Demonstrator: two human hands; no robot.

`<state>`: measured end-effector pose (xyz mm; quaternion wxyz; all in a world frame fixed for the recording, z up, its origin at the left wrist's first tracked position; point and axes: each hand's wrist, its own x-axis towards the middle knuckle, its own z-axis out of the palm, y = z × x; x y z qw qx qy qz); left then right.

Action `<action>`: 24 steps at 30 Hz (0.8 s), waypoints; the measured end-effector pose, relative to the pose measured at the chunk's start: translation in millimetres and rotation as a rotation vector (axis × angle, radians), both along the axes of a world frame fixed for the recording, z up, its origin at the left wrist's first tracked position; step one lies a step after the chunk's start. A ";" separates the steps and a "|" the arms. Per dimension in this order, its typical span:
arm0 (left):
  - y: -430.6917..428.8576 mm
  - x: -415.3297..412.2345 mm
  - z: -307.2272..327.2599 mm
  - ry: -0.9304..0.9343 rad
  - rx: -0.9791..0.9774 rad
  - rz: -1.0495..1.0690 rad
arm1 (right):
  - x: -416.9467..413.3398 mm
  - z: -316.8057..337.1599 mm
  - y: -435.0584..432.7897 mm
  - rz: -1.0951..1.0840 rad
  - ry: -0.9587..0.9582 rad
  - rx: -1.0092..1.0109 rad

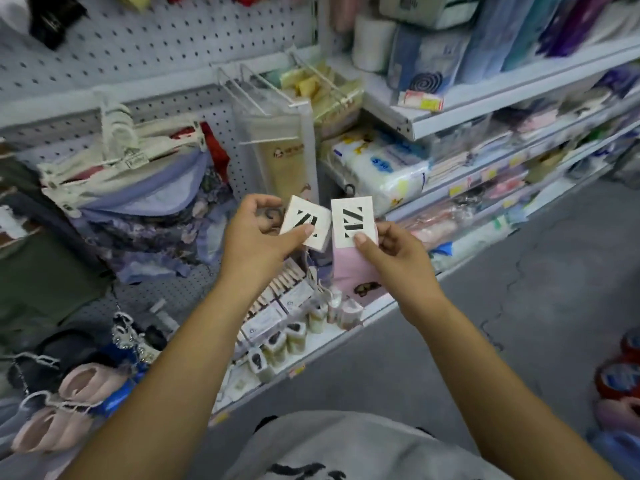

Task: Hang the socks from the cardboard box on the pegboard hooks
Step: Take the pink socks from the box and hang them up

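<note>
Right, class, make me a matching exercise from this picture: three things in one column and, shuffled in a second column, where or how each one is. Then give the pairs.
Things
1. sock card in the left hand
2. pink sock
3. wire hooks

Where or how
A. sticking out from the pegboard, above both hands
B. tilted, pinched at its lower edge
C. hanging below the upright card that the right hand pinches

Pairs: 1-B, 2-C, 3-A
</note>
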<state>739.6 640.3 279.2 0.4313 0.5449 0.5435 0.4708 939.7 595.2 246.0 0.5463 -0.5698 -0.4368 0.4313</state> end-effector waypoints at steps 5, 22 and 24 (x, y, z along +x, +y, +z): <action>9.5 6.1 50.3 -0.091 0.124 0.114 | 19.3 45.9 30.9 0.146 0.015 0.098; 99.3 -69.6 191.8 -0.225 0.533 0.378 | -66.3 224.9 193.9 0.371 0.031 0.496; 112.5 -82.8 200.6 -0.231 0.562 0.422 | -87.0 239.9 213.4 0.383 -0.021 0.526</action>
